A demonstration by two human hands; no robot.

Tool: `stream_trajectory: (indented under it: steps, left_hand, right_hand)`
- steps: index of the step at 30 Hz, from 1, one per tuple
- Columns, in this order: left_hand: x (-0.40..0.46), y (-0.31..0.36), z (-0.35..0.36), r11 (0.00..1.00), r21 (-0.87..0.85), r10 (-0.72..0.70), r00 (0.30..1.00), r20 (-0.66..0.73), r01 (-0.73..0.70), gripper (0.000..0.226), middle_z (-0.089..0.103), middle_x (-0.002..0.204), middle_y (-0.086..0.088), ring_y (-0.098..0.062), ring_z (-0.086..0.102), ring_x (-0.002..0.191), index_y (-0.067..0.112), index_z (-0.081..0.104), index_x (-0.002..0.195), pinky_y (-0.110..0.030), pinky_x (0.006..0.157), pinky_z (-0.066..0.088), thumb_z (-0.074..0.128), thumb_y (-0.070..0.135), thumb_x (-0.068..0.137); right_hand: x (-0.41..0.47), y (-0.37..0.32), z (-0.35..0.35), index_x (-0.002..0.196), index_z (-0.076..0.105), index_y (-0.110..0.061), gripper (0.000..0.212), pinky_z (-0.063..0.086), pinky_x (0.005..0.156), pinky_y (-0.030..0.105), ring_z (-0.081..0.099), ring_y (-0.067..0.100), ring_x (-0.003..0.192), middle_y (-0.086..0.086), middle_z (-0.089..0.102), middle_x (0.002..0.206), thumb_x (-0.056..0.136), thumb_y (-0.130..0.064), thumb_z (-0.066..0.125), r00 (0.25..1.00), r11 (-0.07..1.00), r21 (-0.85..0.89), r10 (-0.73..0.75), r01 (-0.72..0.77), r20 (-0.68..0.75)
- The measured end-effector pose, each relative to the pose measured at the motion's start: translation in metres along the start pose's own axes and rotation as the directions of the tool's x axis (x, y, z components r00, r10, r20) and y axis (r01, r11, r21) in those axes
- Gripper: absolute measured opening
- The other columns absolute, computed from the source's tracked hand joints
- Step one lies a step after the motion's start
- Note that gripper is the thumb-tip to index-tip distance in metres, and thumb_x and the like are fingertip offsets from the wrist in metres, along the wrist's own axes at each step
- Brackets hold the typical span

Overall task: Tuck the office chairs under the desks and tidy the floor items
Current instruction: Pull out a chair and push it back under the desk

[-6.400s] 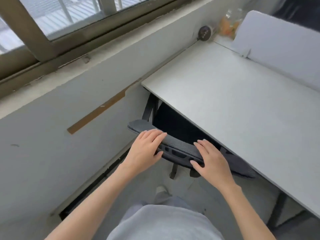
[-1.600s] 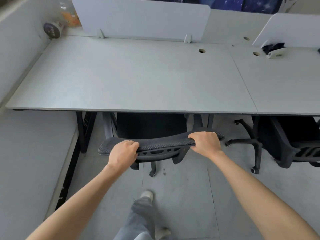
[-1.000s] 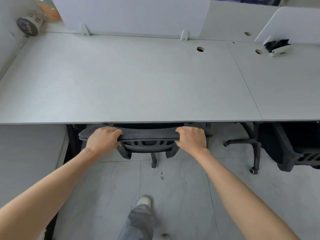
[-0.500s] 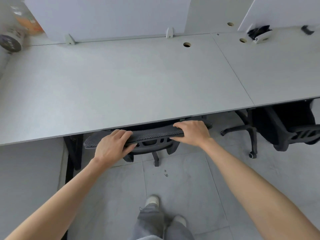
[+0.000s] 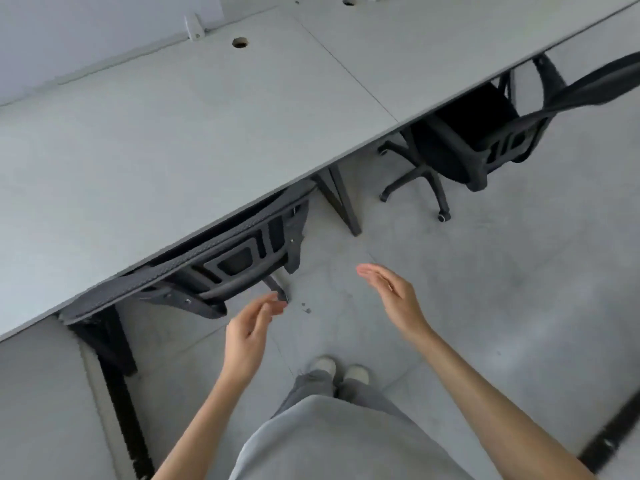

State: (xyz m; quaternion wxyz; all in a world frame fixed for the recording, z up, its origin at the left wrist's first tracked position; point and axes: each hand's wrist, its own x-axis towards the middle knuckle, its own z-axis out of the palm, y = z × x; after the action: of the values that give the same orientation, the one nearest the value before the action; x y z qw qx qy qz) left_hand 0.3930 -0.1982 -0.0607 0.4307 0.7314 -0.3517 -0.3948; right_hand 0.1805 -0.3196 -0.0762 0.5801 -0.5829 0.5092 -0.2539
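- The left hand (image 5: 247, 336) has an empty grip: fingers loosely spread and slightly curled, palm turned inward, clear of everything.
- The right hand (image 5: 393, 296) likewise holds nothing; its grip is open, fingers straight and together, thumb apart, edge-on over the floor (image 5: 502, 271).
- At 11 o'clock from the left hand stands the near office chair (image 5: 221, 259), pushed in so that the top of its backrest sits right at the front edge of the bench (image 5: 156, 140), the seat hidden beneath.
- Its backrest is a curved band of dark grey mesh on a black moulded plastic frame with angular cut-outs; a thin black stem shows below.
- At 2 o'clock from the right hand a second office chair (image 5: 485, 147) stands partly under the neighbouring bench section, its curved mesh backrest and star base with castors out in the open.
- The bench is smooth, matt, pale grey, made of panels meeting at a thin seam, with a round cable hole (image 5: 239, 42) and a white divider panel (image 5: 86, 32) at 12 o'clock.
- Black angled bench legs (image 5: 341, 199) stand between the chairs.
- The floor is grey, mottled tile; the person's pale shoes (image 5: 341, 368) point toward the bench.
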Motion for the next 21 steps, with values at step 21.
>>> stream_trajectory:
  steps: [21]
  left_hand:
    - [0.063,0.163,0.418,0.939,0.083,0.099,0.493,0.865,-0.334,0.027,0.071,0.091,0.008,-0.005,0.064,0.090,0.029,0.059,0.107,-0.016,0.081,0.050,0.043,0.011,0.095]
  right_hand:
    - [-0.115,0.118,-0.280,0.104,0.065,-0.016,0.026,0.053,0.088,0.030,0.066,0.013,0.096,0.003,0.070,0.102,0.097,-0.009,0.041,0.524,0.855,0.518,0.458,-0.037,-0.718]
